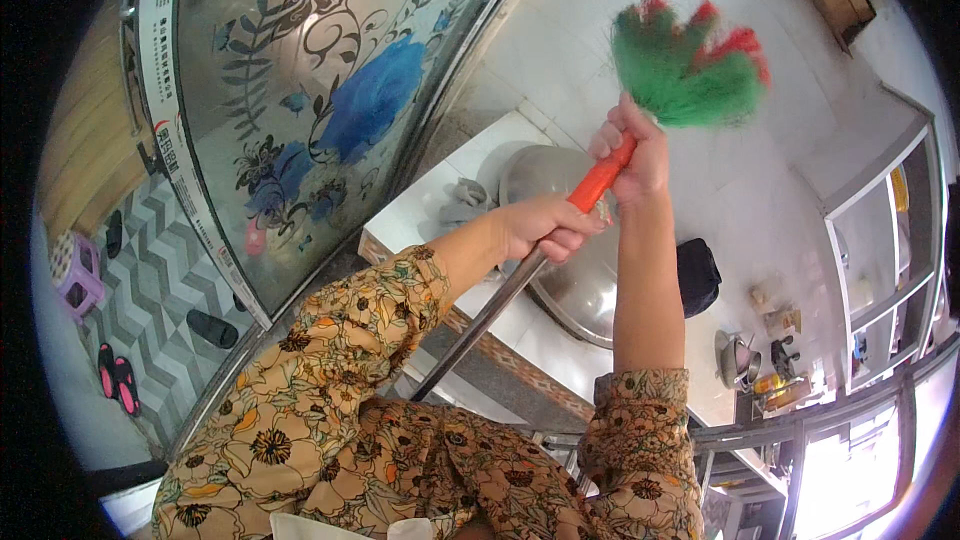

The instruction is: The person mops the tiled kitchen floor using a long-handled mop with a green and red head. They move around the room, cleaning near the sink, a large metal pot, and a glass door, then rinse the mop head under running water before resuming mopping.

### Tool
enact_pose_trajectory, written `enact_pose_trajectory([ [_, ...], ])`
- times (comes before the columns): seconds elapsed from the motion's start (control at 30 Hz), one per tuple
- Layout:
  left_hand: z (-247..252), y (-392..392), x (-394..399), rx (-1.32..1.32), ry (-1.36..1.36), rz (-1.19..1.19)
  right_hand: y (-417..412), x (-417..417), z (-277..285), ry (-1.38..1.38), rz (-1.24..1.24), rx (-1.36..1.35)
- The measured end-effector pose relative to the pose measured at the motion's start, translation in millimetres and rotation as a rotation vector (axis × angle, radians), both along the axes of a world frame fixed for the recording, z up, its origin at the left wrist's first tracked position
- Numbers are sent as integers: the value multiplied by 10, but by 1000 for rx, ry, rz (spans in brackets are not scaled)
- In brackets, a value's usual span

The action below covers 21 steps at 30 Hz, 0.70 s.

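Observation:
My left hand point(551, 229) is closed around the broom's shaft where the metal handle point(487, 311) meets its orange sleeve point(602, 176). Higher up, my right hand point(637, 154) grips the upper end of that sleeve, just under the bristles. The broom's bristle head point(690, 71) is green with red tips, fanned out and slightly blurred. It is raised in front of white wall tiles point(547, 30); whether the bristles touch them I cannot tell. The handle slants down to the left, its lower end hidden by my patterned clothing.
A domed metal lid point(577, 300) sits on the white-tiled counter point(480, 150), beside a grey cloth point(465, 202). At left stands a glass door point(315, 90) with blue flowers. Slippers point(212, 328) and a purple stool point(79, 277) are beyond it. A shelf unit point(874, 262) stands right.

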<state>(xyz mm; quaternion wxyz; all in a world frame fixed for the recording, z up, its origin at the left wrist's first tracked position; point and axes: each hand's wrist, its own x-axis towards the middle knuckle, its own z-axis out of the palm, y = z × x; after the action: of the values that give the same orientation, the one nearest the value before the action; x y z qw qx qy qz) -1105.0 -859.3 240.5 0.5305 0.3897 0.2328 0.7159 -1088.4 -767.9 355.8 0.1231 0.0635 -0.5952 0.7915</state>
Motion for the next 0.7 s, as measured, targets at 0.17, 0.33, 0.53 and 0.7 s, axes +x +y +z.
enact_pose_trajectory([
  [0.17,-73,-152,-15,-27,-73,-90,-65,-42,-89,-83,11,-50],
  [0.33,19,63,183,-233,579,1321,-108,-145,56,-91,-213,26],
  [0.53,51,-46,-115,-191,-2,350,-53,-333,79,-109,-249,58],
  [0.7,-202,-111,-192,23,-150,-136,-45,-223,-49,-22,-37,-35],
])
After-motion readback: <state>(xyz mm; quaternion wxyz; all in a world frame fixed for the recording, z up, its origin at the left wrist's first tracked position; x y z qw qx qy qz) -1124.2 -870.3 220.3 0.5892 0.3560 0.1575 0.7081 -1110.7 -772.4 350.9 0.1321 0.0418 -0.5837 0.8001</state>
